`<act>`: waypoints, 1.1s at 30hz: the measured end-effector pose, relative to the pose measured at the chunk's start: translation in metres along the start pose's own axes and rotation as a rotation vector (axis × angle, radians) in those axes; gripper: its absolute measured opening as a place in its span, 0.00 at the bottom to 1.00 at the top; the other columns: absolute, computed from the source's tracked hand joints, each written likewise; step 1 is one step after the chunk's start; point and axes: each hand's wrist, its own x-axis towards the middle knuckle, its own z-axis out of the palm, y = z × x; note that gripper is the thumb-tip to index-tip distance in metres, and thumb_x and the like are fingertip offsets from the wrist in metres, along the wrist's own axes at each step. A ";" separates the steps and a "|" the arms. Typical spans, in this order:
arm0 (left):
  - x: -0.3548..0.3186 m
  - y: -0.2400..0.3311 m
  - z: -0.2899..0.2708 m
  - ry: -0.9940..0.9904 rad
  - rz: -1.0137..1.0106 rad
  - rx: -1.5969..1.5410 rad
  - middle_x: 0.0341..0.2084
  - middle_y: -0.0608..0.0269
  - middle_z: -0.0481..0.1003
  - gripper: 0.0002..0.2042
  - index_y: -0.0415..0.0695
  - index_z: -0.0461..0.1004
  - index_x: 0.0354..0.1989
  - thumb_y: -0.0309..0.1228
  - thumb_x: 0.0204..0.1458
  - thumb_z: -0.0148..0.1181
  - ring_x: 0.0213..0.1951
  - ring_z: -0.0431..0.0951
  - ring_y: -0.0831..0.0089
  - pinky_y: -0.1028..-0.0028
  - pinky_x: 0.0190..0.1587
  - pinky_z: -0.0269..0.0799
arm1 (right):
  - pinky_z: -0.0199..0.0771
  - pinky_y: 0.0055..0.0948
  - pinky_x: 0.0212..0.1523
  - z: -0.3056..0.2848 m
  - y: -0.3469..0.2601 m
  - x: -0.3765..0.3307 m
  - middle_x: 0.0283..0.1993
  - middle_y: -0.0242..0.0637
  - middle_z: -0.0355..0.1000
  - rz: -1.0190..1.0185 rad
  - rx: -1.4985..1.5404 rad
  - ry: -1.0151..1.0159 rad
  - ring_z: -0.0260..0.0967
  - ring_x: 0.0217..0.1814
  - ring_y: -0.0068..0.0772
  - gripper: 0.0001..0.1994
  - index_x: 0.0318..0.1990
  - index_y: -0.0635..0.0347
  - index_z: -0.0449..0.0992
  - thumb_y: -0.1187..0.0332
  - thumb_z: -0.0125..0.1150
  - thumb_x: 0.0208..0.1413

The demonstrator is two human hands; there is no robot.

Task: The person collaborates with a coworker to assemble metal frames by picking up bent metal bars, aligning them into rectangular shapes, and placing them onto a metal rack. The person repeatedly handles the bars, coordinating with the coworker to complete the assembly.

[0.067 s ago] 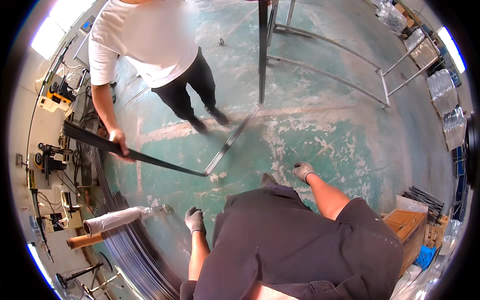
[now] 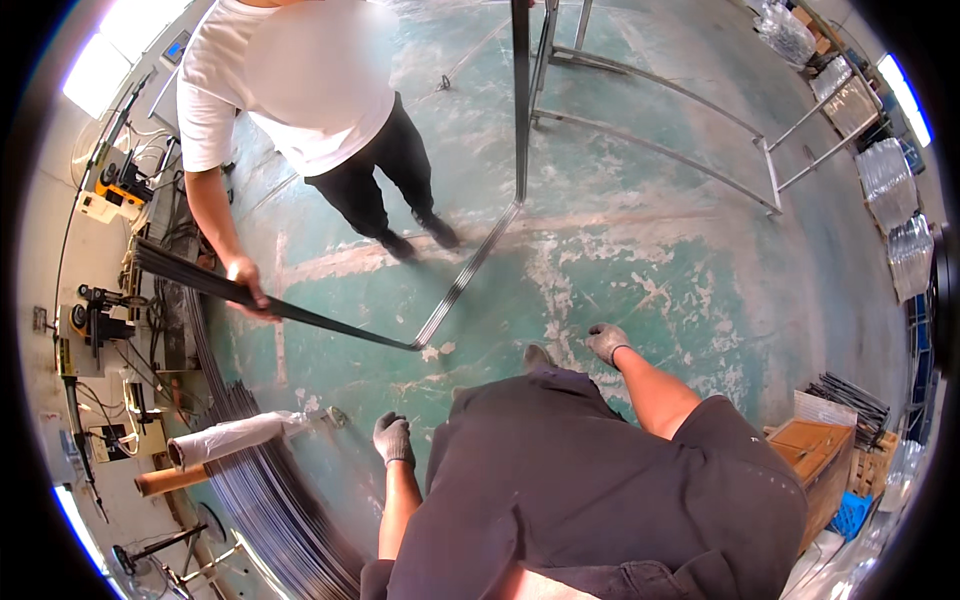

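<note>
We stand on a worn green floor (image 2: 640, 285), its paint flaked to pale patches, in a workshop with machines (image 2: 122, 188) along the left wall. The bundle of dark, grooved strips (image 2: 466, 277) is in front of us, bent at two places, its middle stretch shining; a co-worker's hand (image 2: 248, 285) grips it near its left end, and the other end runs up toward the top edge. Our left hand (image 2: 393, 438) and right hand (image 2: 607, 343), in grey gloves, are well apart, fingers curled; how tightly, we cannot tell. A pile of long strips (image 2: 290, 500) borders our left; floor stretches between our right hand and the metal frame (image 2: 770, 175).
</note>
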 end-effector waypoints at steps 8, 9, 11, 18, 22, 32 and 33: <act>-0.018 -0.006 0.024 -0.108 0.078 0.234 0.43 0.50 0.85 0.22 0.30 0.78 0.56 0.17 0.49 0.61 0.44 0.85 0.65 0.70 0.51 0.80 | 0.74 0.43 0.67 0.028 0.026 -0.003 0.62 0.48 0.80 -0.015 -0.084 -0.021 0.76 0.66 0.51 0.24 0.60 0.54 0.83 0.59 0.64 0.56; -0.018 -0.004 0.026 -0.116 0.063 0.245 0.43 0.49 0.85 0.22 0.30 0.77 0.56 0.18 0.49 0.61 0.45 0.85 0.64 0.70 0.51 0.81 | 0.75 0.42 0.67 0.031 0.032 0.000 0.60 0.48 0.80 -0.017 -0.090 -0.010 0.77 0.65 0.51 0.24 0.59 0.54 0.83 0.59 0.64 0.55; -0.015 0.000 0.026 -0.137 0.057 0.272 0.44 0.49 0.85 0.22 0.30 0.78 0.56 0.18 0.49 0.61 0.45 0.85 0.64 0.70 0.51 0.81 | 0.75 0.40 0.66 0.034 0.042 0.002 0.58 0.47 0.82 -0.023 -0.107 0.017 0.78 0.63 0.50 0.24 0.57 0.52 0.85 0.59 0.64 0.51; -0.001 0.022 0.034 -0.139 0.045 0.272 0.47 0.50 0.84 0.22 0.32 0.79 0.57 0.19 0.51 0.60 0.48 0.84 0.65 0.71 0.55 0.78 | 0.77 0.40 0.65 0.026 0.042 0.002 0.57 0.46 0.82 0.076 0.001 0.018 0.79 0.62 0.48 0.22 0.57 0.52 0.85 0.62 0.66 0.53; 0.007 0.028 0.044 -0.156 0.040 0.264 0.47 0.51 0.85 0.21 0.33 0.79 0.57 0.20 0.52 0.61 0.49 0.84 0.65 0.70 0.55 0.77 | 0.77 0.38 0.63 0.023 0.032 -0.002 0.55 0.45 0.84 0.084 0.049 0.030 0.81 0.59 0.47 0.22 0.58 0.52 0.85 0.63 0.66 0.53; -0.008 0.041 0.067 -0.214 0.091 0.327 0.47 0.54 0.85 0.20 0.34 0.80 0.55 0.22 0.53 0.60 0.50 0.83 0.67 0.70 0.56 0.77 | 0.81 0.36 0.52 0.045 0.067 0.039 0.46 0.42 0.86 0.025 0.053 0.030 0.84 0.46 0.37 0.22 0.58 0.57 0.84 0.66 0.66 0.55; -0.008 0.037 0.066 -0.211 0.086 0.322 0.47 0.54 0.85 0.20 0.34 0.80 0.55 0.22 0.53 0.60 0.50 0.83 0.67 0.70 0.56 0.77 | 0.81 0.36 0.51 0.042 0.064 0.041 0.45 0.42 0.86 0.017 0.042 0.027 0.84 0.45 0.37 0.21 0.58 0.57 0.84 0.66 0.66 0.56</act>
